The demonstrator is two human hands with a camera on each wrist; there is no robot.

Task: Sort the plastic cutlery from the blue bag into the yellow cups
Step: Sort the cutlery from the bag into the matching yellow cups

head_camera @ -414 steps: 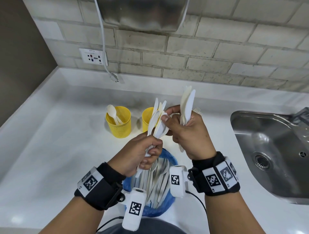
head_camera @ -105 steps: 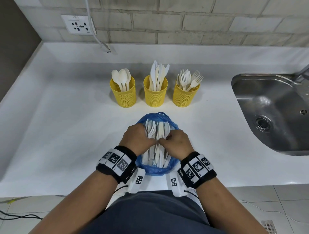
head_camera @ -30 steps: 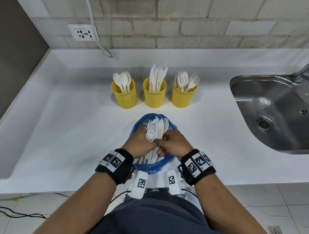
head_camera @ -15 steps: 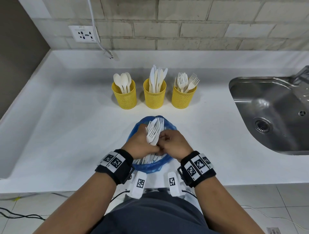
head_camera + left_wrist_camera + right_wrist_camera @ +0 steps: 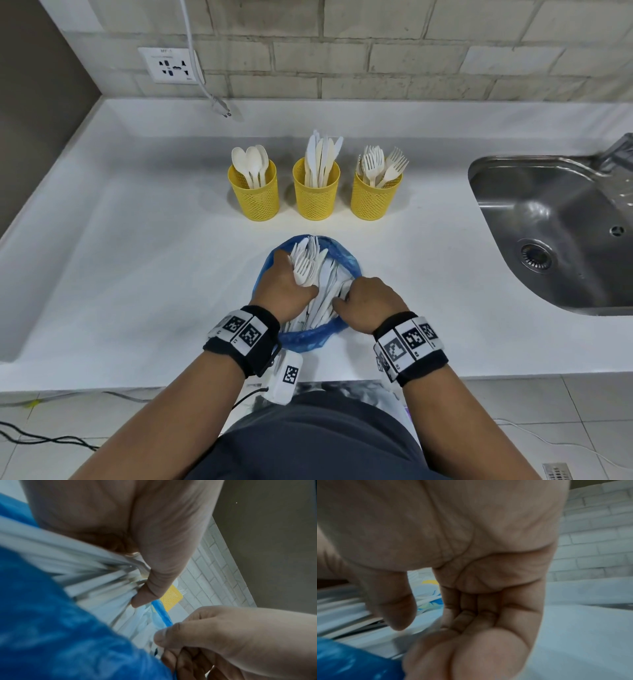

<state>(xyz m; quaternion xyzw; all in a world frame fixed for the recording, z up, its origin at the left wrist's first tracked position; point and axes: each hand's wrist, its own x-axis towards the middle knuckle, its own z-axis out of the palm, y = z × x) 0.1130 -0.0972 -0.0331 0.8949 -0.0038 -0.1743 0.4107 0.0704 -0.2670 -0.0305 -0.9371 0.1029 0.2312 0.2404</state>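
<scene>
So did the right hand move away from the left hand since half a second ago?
Yes. The right hand has slid rightward to the crinkly blue plastic bag's right rim, leaving the left hand holding the white plastic forks.

We read no clear words; the wall socket at eleven o'clock bears tiny illegible print, and our wristbands carry only square coded markers.

Blue bag: thin glossy plastic film, crinkled. Cutlery: matt white plastic. Yellow cups: perforated mesh walls. Countertop: smooth white, faint sheen. Sink: brushed metal. Wall: rough brick.
</scene>
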